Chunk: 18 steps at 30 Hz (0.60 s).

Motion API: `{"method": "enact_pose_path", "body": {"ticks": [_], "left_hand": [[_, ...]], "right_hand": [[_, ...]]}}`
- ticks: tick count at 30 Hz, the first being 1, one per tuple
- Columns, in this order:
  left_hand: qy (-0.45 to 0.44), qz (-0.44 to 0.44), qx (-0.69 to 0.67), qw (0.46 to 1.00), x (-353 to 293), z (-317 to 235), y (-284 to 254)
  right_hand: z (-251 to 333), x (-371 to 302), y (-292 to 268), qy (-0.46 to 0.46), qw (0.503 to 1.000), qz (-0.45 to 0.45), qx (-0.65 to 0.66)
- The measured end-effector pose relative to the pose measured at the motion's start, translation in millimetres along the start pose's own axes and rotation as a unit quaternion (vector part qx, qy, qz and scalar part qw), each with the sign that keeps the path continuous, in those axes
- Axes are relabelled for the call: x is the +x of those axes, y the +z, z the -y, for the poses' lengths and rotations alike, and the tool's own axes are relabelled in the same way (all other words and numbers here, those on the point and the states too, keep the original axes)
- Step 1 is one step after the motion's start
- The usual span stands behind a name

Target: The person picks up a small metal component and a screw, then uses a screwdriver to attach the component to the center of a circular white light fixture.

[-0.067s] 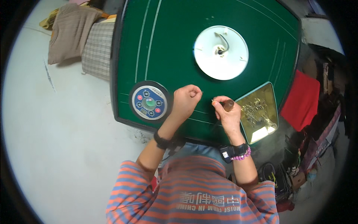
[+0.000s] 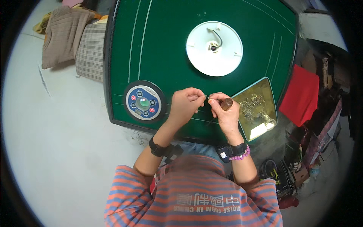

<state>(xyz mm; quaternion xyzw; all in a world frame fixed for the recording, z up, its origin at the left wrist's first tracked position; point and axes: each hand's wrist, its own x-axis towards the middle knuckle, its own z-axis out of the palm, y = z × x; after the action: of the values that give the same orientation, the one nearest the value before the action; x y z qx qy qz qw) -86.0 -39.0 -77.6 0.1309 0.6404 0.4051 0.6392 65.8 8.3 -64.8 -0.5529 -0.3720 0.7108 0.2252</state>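
Observation:
My left hand (image 2: 183,106) is closed in a pinch, fingertips meeting those of my right hand over the green table. Something tiny and thin shows at its fingertips, too small to name. My right hand (image 2: 227,118) grips a screwdriver by its brown handle (image 2: 227,104), tucked in the fingers, with the thin dark shaft pointing down toward the table edge. Its thumb and forefinger also pinch at a tiny piece that I cannot make out. Beyond the hands, a round white lamp-like dish (image 2: 214,62) lies with its inside up, a dark wire curving from its centre.
Beside my right hand is a shallow gold-coloured tray (image 2: 247,130) holding many small metal pieces. A round control panel (image 2: 143,102) with buttons sits left on the green felt table (image 2: 166,49). Cushions (image 2: 64,36) lie at far left; red cloth (image 2: 301,94) hangs at right.
My hands have come together; their fingertips, apart before, now meet. The whole view has shifted slightly. The screwdriver stays in my right hand.

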Motion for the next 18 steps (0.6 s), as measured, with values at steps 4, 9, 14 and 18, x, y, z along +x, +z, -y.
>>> {"method": "enact_pose_path", "body": {"ticks": [4,9,14,18], "left_hand": [[-0.019,0.019,-0.063,0.998,-5.9,-8.9,12.9],[-0.02,0.042,-0.101,0.994,-8.1,-11.2,22.3],[-0.014,0.057,-0.108,0.992,-9.7,-9.0,24.9],[0.002,0.067,-0.078,0.995,-11.6,-12.1,24.3]], "right_hand": [[14.7,-6.2,-4.3,-0.012,1.0,0.0,-0.028],[20.9,-12.2,-12.3,-0.049,0.997,-0.014,-0.053],[20.6,-15.1,-17.7,-0.056,0.997,-0.014,-0.055],[27.8,-18.8,-19.9,-0.027,1.0,-0.014,-0.007]]}}
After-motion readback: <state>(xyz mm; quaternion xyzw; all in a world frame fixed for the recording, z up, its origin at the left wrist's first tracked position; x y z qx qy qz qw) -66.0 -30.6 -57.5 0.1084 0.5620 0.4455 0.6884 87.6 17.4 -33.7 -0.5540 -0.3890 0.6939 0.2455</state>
